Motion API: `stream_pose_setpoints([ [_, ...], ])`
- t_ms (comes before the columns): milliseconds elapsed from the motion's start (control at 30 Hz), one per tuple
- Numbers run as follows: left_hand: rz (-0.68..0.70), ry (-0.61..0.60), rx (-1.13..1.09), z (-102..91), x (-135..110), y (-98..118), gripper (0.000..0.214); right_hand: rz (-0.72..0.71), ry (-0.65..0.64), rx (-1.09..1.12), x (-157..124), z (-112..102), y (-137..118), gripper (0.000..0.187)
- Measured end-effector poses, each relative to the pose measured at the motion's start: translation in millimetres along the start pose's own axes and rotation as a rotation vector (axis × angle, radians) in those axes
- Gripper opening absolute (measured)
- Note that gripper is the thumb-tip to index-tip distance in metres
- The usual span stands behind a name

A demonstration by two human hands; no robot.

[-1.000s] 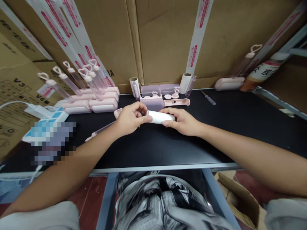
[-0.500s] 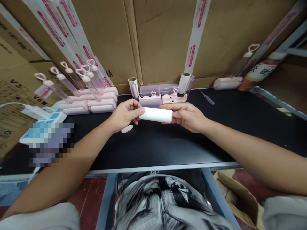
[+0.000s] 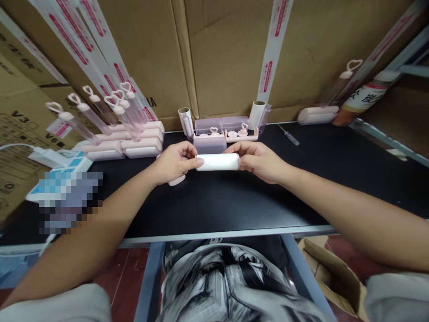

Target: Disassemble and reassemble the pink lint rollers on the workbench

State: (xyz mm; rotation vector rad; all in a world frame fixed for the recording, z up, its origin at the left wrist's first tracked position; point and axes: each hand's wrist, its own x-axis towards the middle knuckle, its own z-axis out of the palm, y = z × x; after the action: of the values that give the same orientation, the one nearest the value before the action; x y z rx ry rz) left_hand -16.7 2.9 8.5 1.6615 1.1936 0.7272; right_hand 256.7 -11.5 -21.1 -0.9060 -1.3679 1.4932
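Observation:
A white lint-roller roll (image 3: 217, 162) is held level above the black tabletop, one end in each hand. My left hand (image 3: 172, 163) pinches its left end, thumb laid over the front. On the right end, the fingertips of my right hand (image 3: 261, 162) are closed. Just under my left hand a small pale pink oval piece (image 3: 177, 180) shows, partly covered by it. Behind the roll are a translucent mauve cover (image 3: 210, 143) and a pink open roller holder (image 3: 244, 137) with a heart-topped part (image 3: 244, 129) by it.
Several lint rollers with heart handles (image 3: 125, 145) stand at the left, near a power strip (image 3: 63, 174). Two upright rolls (image 3: 257, 115) lean by the cardboard boxes (image 3: 224, 53). A screwdriver (image 3: 291, 137), another pink roller (image 3: 318, 115) and a bottle (image 3: 367, 98) are at the right.
The roll has turned from a slight slant to level, its right end coming up a little. Both hands keep their hold on its ends.

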Motion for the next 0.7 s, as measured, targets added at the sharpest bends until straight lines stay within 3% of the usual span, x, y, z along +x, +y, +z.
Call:
stream_pose_setpoints([
  [100, 0.044, -0.004, 0.140, -2.3, 4, -8, 0.048, 0.034, 0.070, -0.050, 2, -2, 0, 0.032],
  [267, 0.043, 0.001, 0.373, -7.3, 8, -18, 0.048, 0.069, 0.014, -0.159, 3, -5, 0, 0.036],
  [367, 0.012, -0.056, 0.485, -7.8, 8, -21, 0.047, 0.009, 0.002, -0.315, 3, -8, 4, 0.036],
  [500, 0.023, -0.082, 0.504, -6.0, 7, -21, 0.044, -0.086, -0.029, -0.483, 4, -14, 10, 0.030],
  [700, 0.046, -0.097, 0.491, -6.0, 7, -22, 0.041, -0.088, -0.071, -0.527, 5, -17, 13, 0.027],
])
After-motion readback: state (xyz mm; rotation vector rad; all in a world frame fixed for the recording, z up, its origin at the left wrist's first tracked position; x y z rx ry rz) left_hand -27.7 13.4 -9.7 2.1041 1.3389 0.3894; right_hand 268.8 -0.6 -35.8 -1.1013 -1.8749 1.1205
